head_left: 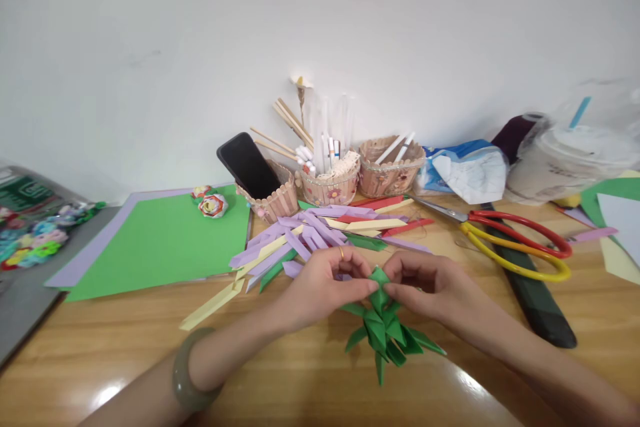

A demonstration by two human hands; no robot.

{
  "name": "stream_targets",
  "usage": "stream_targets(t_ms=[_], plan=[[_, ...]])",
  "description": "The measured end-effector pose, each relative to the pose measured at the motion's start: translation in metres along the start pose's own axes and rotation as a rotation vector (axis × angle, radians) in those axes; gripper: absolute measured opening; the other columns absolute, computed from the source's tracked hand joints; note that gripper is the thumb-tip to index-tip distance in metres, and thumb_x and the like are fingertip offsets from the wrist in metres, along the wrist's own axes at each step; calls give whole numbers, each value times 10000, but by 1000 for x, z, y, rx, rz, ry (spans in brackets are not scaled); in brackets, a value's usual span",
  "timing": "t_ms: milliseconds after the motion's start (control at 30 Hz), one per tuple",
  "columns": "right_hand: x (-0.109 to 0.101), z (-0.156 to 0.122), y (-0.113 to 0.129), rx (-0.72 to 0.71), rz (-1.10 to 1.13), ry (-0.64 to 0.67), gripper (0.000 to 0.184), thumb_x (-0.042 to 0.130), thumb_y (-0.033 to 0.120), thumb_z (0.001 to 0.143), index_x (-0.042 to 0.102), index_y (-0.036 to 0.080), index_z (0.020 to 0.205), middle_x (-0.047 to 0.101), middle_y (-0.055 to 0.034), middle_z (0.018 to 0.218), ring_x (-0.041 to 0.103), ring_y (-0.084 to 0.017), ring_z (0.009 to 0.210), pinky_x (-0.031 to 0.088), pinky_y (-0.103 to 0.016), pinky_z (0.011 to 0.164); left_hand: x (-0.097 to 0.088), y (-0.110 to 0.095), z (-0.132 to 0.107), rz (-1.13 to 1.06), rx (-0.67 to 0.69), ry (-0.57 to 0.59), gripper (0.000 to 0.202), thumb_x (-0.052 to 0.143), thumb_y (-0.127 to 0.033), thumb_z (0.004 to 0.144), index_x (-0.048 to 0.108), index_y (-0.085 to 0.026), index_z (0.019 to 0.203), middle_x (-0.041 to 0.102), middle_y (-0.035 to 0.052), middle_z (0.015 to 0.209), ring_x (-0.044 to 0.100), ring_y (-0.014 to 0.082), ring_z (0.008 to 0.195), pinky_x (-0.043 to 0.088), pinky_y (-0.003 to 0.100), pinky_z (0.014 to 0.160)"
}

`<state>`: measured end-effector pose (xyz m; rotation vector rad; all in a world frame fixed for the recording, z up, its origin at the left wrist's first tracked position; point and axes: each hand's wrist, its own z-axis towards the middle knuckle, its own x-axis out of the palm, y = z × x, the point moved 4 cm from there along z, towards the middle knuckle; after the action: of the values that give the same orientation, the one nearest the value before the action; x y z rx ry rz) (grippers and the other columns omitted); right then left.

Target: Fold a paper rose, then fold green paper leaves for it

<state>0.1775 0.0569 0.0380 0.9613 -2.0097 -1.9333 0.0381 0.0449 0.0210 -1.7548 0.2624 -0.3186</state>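
Between my two hands, just above the table, hangs a green folded-paper piece (pixel 383 327) with several pointed leaf-like spikes. My left hand (pixel 327 283) pinches the left side of its top fold between thumb and fingers. From the other side my right hand (pixel 425 280) grips the same top fold, thumb toward me. The spikes hang below the fingers, pointing down and outward. Behind the hands lies a loose pile of folded paper strips (pixel 315 230) in purple, cream, red and green.
Scissors (pixel 520 240) with red and yellow handles lie at the right, over a dark long object (pixel 535 307). Green paper sheets (pixel 165 240) are at the left. Along the wall stand baskets (pixel 330 190) of pens, a phone (pixel 250 163) and a lidded drink cup (pixel 570 167).
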Motion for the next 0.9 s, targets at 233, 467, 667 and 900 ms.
stream_targets(t_ms=[233, 467, 667, 900], plan=[[0, -2, -2, -128, -190, -84, 86, 531, 208, 755, 584, 180, 695, 592, 7, 634, 542, -112, 572, 427, -214, 525, 0, 6, 3, -1, -5, -19, 121, 626, -174, 618, 533, -140, 686, 531, -24, 634, 483, 78, 575, 401, 211, 552], [3, -8, 4, -379, -518, -270, 104, 495, 143, 768, 569, 181, 705, 606, -23, 643, 566, -136, 586, 455, -255, 553, -1, 6, 0, 208, 116, -134, 32, 565, -127, 681, 568, -144, 709, 574, -15, 663, 522, 88, 604, 430, 209, 567], [-1, -10, 6, -453, -522, -312, 111, 493, 146, 782, 577, 194, 727, 612, -23, 654, 568, -140, 606, 460, -257, 557, -1, 9, 3, 96, -48, -80, 85, 602, -150, 643, 571, -135, 721, 572, -13, 644, 526, 90, 550, 439, 212, 509], [-1, 3, -4, -159, -295, -168, 60, 519, 159, 702, 549, 188, 658, 618, -6, 650, 582, -142, 616, 482, -254, 585, -3, 4, -1, 256, 107, -164, 16, 576, -133, 664, 576, -146, 674, 585, -10, 660, 526, 93, 602, 433, 211, 570]])
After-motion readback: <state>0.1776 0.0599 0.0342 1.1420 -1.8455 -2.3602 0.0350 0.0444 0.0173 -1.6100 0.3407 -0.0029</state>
